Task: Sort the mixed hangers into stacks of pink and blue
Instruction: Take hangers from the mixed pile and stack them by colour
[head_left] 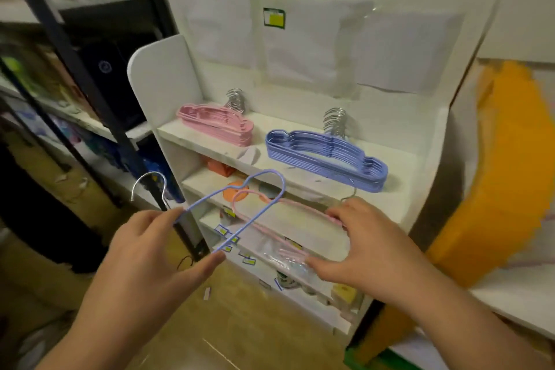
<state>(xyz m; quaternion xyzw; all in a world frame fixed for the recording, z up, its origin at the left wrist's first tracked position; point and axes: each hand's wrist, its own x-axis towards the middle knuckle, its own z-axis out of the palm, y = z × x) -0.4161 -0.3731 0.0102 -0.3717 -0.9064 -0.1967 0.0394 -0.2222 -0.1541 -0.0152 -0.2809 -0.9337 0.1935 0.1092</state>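
Shelf unit (300, 180): white, top shelf used as the sorting surface.
Blue stack (326, 159): laid far right on that shelf, hooks rearward.
Pink stack (219, 126): kept far left, well apart, so colours are not mixed.
Blue hanger (240, 213): pinched in the left hand (150, 252), near left.
Pink hanger (285, 222): gripped by the right hand (357, 246), near right; the two are crossed, apparently being separated.
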